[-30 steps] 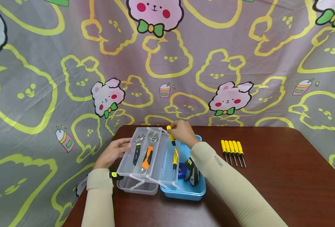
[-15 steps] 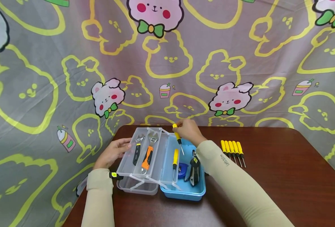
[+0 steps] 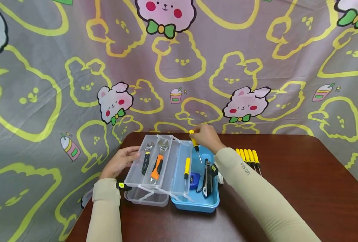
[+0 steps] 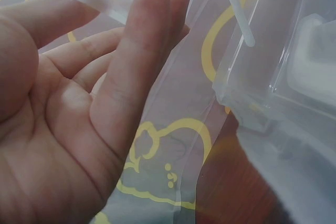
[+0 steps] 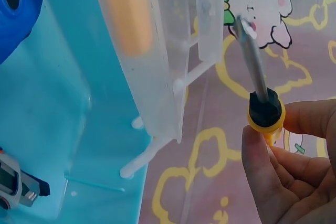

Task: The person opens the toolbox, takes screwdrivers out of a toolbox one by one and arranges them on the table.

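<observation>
My right hand (image 3: 208, 138) pinches a yellow-and-black screwdriver (image 3: 194, 138) by its handle, over the far end of the blue toolbox (image 3: 194, 206). In the right wrist view the metal shaft (image 5: 253, 61) points away from the thumb and fingers. My left hand (image 3: 122, 162) holds the left edge of the raised clear tray (image 3: 135, 174), thumb on top and the other fingers partly hidden. Lying in that tray are a black adjustable wrench (image 3: 146, 161) and an orange one (image 3: 157, 166). Another yellow screwdriver (image 3: 186, 168) lies in the tray's right compartment.
Inside the blue box sit a blue tape measure (image 3: 194, 180) and a black-and-grey tool (image 3: 208, 178). Several yellow screwdrivers (image 3: 248, 156) lie in a row on the brown table (image 3: 303, 188), partly behind my right sleeve. A patterned curtain (image 3: 197, 67) hangs behind the table.
My right hand has moved to the right with the screwdriver, from above the tray's right compartment toward the box's far end. The left hand stays at the tray edge.
</observation>
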### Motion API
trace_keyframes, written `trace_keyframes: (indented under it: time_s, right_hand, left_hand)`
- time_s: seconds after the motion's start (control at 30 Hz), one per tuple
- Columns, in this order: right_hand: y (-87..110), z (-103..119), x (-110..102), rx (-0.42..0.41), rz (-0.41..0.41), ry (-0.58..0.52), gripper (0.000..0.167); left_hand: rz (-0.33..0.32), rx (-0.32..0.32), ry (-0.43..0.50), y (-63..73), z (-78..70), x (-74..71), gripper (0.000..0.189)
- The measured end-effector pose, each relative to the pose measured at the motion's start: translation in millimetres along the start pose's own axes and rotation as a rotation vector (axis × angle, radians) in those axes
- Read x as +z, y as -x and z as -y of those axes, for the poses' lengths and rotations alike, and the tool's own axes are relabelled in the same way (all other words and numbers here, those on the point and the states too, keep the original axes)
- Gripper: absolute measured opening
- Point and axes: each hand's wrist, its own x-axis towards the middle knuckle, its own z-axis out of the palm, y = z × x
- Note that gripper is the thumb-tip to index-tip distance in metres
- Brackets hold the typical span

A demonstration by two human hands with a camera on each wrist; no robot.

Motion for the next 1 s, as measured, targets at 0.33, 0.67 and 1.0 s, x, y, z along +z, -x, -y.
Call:
trace_keyframes:
  time_s: [0.33, 0.67, 1.0]
  right_hand:
    - [-0.6, -10, -8, -0.002, -0.01, 0.008, 0.031]
    - [2.8, -21, -19, -0.001, -0.013, 0.009, 0.033]
    - [3.1, -30, -24, -0.004, -0.033, 0.028, 0.024]
  left_hand:
    - [0.0, 0.001, -0.007, 1.4, -1.4, 0.8, 0.045]
    - [-0.005, 0.003, -0.015, 0.9, -2.1, 1.2, 0.045]
    - [0.02, 0.031, 0.006, 1.6, -1.3, 0.7, 0.048]
